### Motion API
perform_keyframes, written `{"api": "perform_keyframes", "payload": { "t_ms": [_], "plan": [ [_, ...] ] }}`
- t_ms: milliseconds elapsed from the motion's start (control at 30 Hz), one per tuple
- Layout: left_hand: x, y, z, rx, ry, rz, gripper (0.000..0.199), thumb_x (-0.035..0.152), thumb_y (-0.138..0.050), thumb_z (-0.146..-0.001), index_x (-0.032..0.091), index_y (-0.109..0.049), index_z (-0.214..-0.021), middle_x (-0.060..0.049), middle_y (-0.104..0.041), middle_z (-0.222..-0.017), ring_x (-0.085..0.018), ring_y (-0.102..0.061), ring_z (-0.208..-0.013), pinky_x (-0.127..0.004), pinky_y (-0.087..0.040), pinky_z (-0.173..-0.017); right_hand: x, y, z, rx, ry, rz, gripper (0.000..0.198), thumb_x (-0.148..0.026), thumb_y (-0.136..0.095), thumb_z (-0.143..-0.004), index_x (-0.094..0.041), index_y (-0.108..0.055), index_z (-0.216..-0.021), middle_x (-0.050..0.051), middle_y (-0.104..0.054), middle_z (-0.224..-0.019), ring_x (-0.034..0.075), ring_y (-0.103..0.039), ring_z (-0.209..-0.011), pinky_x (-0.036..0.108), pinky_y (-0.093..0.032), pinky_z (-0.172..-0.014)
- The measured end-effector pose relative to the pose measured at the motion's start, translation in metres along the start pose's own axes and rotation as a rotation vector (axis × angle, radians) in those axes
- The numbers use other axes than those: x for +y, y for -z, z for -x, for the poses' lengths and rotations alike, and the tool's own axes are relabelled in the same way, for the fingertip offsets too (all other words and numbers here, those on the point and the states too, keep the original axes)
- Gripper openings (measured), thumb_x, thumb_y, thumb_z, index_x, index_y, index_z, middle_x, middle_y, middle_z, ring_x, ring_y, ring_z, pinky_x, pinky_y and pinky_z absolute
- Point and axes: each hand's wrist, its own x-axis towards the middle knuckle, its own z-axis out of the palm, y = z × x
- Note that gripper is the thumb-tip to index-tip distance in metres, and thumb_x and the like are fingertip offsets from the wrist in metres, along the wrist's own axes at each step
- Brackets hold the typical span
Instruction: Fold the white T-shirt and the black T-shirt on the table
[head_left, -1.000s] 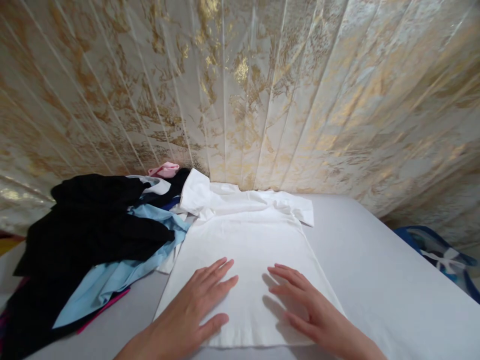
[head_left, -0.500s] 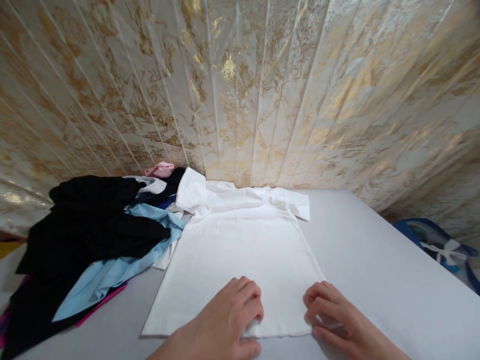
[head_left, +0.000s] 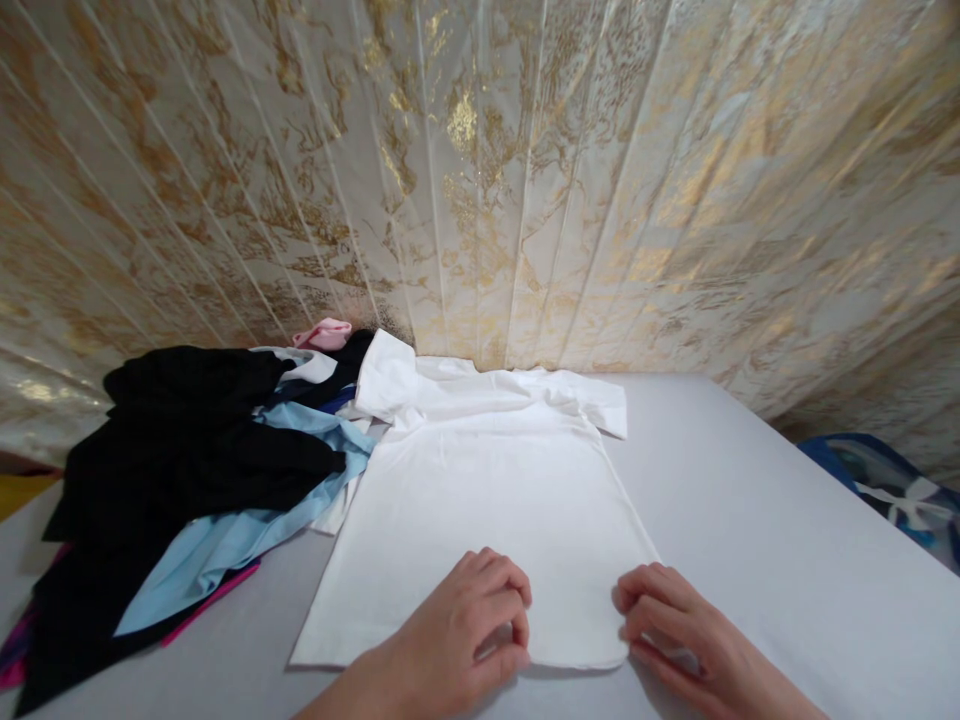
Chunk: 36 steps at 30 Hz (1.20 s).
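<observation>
A white T-shirt (head_left: 487, 500) lies spread on the table, its short sleeves at the far end and its hem towards me. At the middle of the hem, my left hand (head_left: 476, 625) has its fingers curled and the thumb closed against them, pinching the fabric. My right hand (head_left: 682, 630) is at the lower right corner, fingers bent and thumb near the fingertips, gripping the shirt's edge. The exact pinch points are partly hidden by the fingers. Creases run across the chest and near both sleeves.
To the left is a heap of clothes, with black garments (head_left: 172, 450), a light blue garment (head_left: 195, 570) and a pink piece (head_left: 322, 334). A gold-patterned curtain (head_left: 480, 180) hangs behind the pale table (head_left: 750, 500). A blue-edged bag (head_left: 877, 480) sits beyond the right edge.
My left thumb has closed up to the fingers at the hem. The right hand stays at the corner, its thumb slightly nearer the fingers. The view has shifted a little.
</observation>
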Motion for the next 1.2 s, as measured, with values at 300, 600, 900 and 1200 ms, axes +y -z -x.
{"api": "perform_keyframes", "payload": {
  "t_ms": [300, 600, 900, 1200],
  "plan": [
    [0.0, -0.001, 0.0, 0.007, 0.02, 0.03, 0.014, 0.009, -0.064, -0.081, 0.02, -0.055, -0.08, 0.001, -0.056, -0.105, -0.016, -0.05, -0.1, -0.029, -0.035, -0.093, -0.004, 0.001, 0.001, -0.038, -0.018, 0.054, 0.006, -0.028, -0.054, -0.091, -0.025, -0.059, -0.091, 0.005, -0.061, -0.104, 0.019, -0.057, -0.098, 0.034, -0.045, -0.092],
    [-0.003, -0.004, -0.001, 0.028, 0.049, 0.105, 0.014, 0.007, -0.063, -0.079, 0.019, -0.057, -0.076, 0.0, -0.057, -0.106, -0.016, -0.051, -0.101, -0.03, -0.035, -0.095, -0.006, -0.005, -0.003, -0.016, 0.09, 0.136, 0.004, -0.02, -0.055, -0.089, -0.022, -0.057, -0.088, 0.006, -0.061, -0.1, 0.018, -0.057, -0.092, 0.031, -0.047, -0.08],
    [-0.002, -0.002, -0.002, 0.026, 0.072, 0.122, 0.013, 0.008, -0.066, -0.079, 0.019, -0.059, -0.075, 0.0, -0.059, -0.105, -0.016, -0.051, -0.1, -0.029, -0.035, -0.092, -0.004, -0.013, -0.005, 0.027, 0.237, 0.18, 0.014, -0.008, -0.05, -0.089, -0.02, -0.054, -0.095, 0.004, -0.062, -0.088, 0.015, -0.055, -0.078, 0.028, -0.045, -0.071],
    [-0.006, -0.004, -0.003, 0.031, 0.045, 0.089, 0.015, 0.008, -0.069, -0.078, 0.018, -0.059, -0.075, 0.001, -0.058, -0.106, -0.016, -0.051, -0.102, -0.029, -0.034, -0.094, -0.013, -0.003, -0.007, 0.042, 0.283, 0.084, 0.016, -0.006, -0.054, -0.085, -0.022, -0.057, -0.087, 0.006, -0.066, -0.093, 0.019, -0.06, -0.101, 0.029, -0.05, -0.088]
  ]
}}
